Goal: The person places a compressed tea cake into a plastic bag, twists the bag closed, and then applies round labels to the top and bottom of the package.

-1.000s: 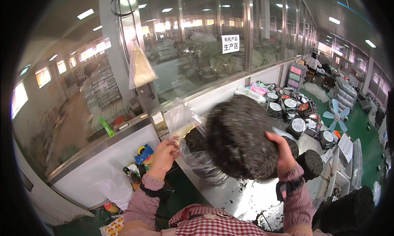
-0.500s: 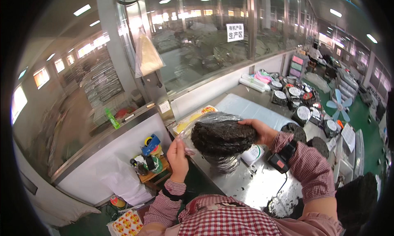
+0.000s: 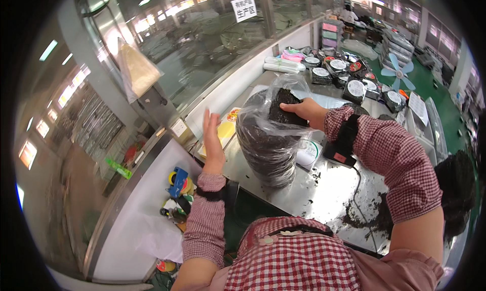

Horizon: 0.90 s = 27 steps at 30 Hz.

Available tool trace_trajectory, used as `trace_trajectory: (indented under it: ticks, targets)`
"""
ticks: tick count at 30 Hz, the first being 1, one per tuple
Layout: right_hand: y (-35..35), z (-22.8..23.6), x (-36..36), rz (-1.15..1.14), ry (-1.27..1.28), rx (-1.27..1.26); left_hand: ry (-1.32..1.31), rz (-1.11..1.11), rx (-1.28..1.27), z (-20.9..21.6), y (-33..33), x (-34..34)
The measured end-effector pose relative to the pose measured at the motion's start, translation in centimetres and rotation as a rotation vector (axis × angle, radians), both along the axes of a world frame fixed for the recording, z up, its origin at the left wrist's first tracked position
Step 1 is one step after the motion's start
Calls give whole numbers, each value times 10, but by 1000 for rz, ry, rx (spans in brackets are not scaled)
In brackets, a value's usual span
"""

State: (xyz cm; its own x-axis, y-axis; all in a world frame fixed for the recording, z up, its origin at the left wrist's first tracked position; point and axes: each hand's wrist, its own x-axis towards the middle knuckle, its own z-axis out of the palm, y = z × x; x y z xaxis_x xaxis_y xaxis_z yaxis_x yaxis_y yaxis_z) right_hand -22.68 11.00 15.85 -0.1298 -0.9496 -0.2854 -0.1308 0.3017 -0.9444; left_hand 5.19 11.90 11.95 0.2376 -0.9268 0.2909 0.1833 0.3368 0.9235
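Note:
A tall clear plastic bag [image 3: 266, 149] stands on the metal workbench [image 3: 324, 205], filled with dark, rough cakes that look like dried seaweed. At its loose upper part, my right hand [image 3: 310, 112] grips a dark seaweed cake [image 3: 284, 107], thumb on top. Clear film lies around this cake; the fingers beneath are partly hidden. My left hand [image 3: 213, 144] is held up to the left of the bag, fingers stretched out and holding nothing. A pack with a white round label [image 3: 308, 153] lies just right of the bag.
Dark crumbs [image 3: 372, 212] are scattered at the bench's near right. Several labelled black packs [image 3: 336, 65] cover the far end, near a blue-bladed fan [image 3: 398, 73]. A black device [image 3: 340, 154] with a cable is by my right wrist. A blue tape dispenser [image 3: 177, 183] sits lower left.
My left hand has let go of the plastic film and opened. The cake in my right hand has turned and moved to the bag's mouth. The view has shifted right.

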Motion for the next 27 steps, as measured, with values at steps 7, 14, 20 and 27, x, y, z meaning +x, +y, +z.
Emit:
trace_trajectory:
  ticks: [7, 14, 20, 27]
  targets:
    - [14, -14, -10, 7, -18, 194, 475, -680, 374, -69, 4, -48]
    - [-41, 47, -19, 749, 452, 49, -246, -1150, 550, -39, -115, -2]
    - [-4, 28, 69, 477, 1168, -430, -424, -1651, 299, 13, -212, -87]
    - [27, 3, 76, 302, 1161, -132, 104, -1827, 31, 112, -165, -119]
